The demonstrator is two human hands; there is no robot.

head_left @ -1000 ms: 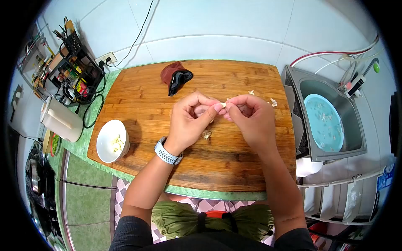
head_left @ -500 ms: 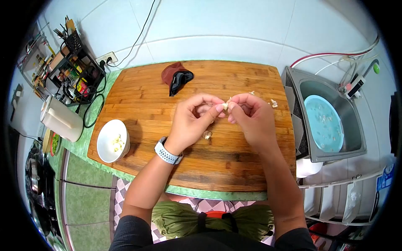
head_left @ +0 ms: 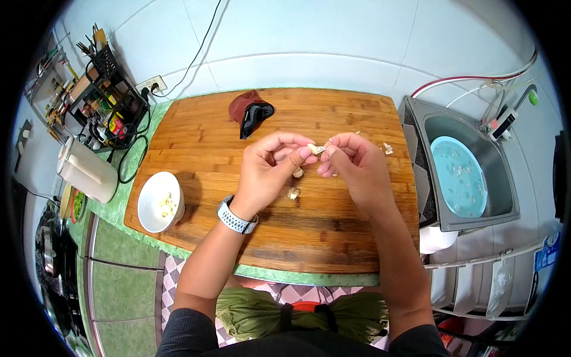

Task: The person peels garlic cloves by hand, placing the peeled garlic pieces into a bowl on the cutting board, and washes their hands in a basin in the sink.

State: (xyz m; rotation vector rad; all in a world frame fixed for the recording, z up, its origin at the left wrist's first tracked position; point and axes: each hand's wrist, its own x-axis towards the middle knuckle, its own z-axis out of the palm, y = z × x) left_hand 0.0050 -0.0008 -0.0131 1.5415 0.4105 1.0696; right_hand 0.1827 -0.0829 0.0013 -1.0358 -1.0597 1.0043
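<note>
Between my fingertips, above the wooden board point(head_left: 208, 143), is a pale garlic clove point(head_left: 313, 149) with a strip of skin stretching from it. My left hand point(head_left: 267, 172) pinches the clove, thumb against forefinger. The fingers of my right hand point(head_left: 358, 166) are closed on the garlic skin point(head_left: 321, 150) at the clove's right end. Below my hands another clove point(head_left: 298, 172) and a piece of garlic point(head_left: 293, 193) lie on the board. To the left stands a white bowl point(head_left: 156, 208) with several peeled cloves point(head_left: 168, 205) inside.
Bits of skin point(head_left: 388, 148) lie at the board's right side. A brown and black cloth-like item point(head_left: 253, 113) rests at the back. On the right, a sink point(head_left: 505, 178) holds a light-blue basin point(head_left: 446, 178). A kettle point(head_left: 89, 169) and spice rack point(head_left: 107, 101) stand left.
My hands have drawn slightly apart, and the strip of skin now stretches between them from the clove. More of the garlic below my left hand has come into view.
</note>
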